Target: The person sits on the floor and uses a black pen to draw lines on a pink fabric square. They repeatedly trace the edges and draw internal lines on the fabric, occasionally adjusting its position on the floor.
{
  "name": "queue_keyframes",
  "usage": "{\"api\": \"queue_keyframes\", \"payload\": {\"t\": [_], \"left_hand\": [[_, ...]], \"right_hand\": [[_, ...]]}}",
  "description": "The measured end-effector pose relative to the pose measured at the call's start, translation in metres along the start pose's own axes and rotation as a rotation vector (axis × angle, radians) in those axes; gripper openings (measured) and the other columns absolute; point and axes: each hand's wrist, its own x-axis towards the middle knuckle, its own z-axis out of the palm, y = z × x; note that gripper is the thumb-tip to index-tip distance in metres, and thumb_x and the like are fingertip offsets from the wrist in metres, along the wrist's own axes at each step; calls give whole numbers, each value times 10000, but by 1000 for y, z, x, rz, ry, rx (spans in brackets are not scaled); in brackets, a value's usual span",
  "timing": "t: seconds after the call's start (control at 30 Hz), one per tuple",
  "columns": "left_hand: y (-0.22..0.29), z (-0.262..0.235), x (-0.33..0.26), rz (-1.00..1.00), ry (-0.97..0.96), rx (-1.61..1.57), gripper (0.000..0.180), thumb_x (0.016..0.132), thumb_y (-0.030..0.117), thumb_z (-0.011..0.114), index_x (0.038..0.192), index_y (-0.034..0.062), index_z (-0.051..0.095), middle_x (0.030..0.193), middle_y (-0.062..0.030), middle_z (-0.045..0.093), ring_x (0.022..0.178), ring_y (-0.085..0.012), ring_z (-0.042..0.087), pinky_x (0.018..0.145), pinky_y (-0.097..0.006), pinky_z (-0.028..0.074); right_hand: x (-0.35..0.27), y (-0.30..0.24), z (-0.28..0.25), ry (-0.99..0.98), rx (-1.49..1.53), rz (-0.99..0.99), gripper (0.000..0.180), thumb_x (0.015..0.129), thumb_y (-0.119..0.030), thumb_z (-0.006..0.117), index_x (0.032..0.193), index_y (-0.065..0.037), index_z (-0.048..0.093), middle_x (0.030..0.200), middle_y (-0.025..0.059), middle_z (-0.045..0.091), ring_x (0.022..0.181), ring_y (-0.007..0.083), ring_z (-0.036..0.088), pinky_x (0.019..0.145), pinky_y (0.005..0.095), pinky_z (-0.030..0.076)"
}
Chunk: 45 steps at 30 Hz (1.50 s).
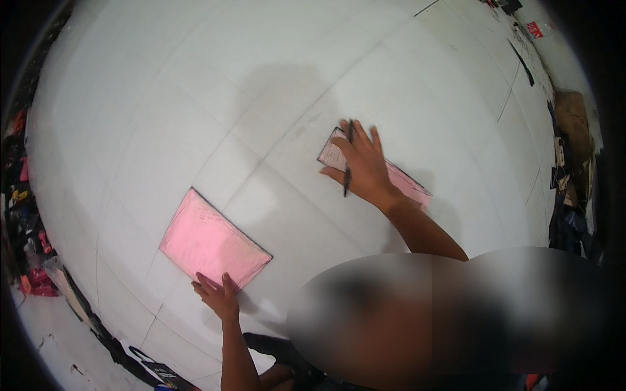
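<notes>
A pink rectangular sheet (208, 234) with dark edging lies at the left of the large pale surface. My left hand (220, 301) touches its near edge, fingers apart. Farther off and to the right, a second pink piece (409, 185), narrower in view, lies under my right hand (366, 163), which covers its middle. A thin black pen (347, 182) sits in that right hand, running across the palm side with both ends showing. The fingers are spread over the piece while keeping the pen. Whether the pen's tip touches anything cannot be seen.
Thin seam lines cross the pale surface (163, 98). Mixed coloured items, including a pink bundle (40, 283), line the left rim. At the right rim stand a brown board (574, 124) and dark clutter. A blurred patch hides the lower right.
</notes>
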Motion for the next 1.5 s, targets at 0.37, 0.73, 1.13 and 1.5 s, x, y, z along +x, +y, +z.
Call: {"api": "queue_keyframes", "payload": {"t": [0.37, 0.73, 1.13, 1.5], "left_hand": [[128, 58, -31, 298, 28, 53, 984, 968, 591, 596, 1601, -61, 217, 1659, -329, 177, 1530, -530, 150, 1221, -667, 85], [176, 24, 39, 639, 158, -148, 636, 937, 362, 725, 1461, 56, 535, 1485, -287, 454, 1338, -469, 460, 1173, -612, 283], [153, -21, 106, 598, -121, 67, 859, 875, 484, 784, 1543, 93, 409, 1645, -218, 309, 1496, -463, 328, 1176, -520, 398], [150, -22, 109, 585, -124, 7, 861, 846, 406, 829, 1522, 62, 421, 1641, -208, 326, 1494, -437, 342, 1166, -486, 418]], "right_hand": [[-42, 72, -39, 285, -406, 244, 443, 951, -277, 715, 1308, -39, 604, 1493, 251, 517, 1396, 459, 447, 1177, 611, 286], [-87, -55, 32, -34, -29, -176, 431, 921, -330, 748, 1241, -61, 643, 1516, 217, 499, 1437, 432, 409, 1186, 668, 210], [-69, -69, 57, 19, 11, -218, 406, 918, -330, 764, 1206, -66, 656, 1550, 200, 483, 1464, 428, 373, 1193, 652, 183], [-66, -71, 58, 8, -1, -240, 400, 910, -364, 766, 1182, -90, 663, 1522, 174, 522, 1443, 418, 407, 1184, 651, 226]]}}
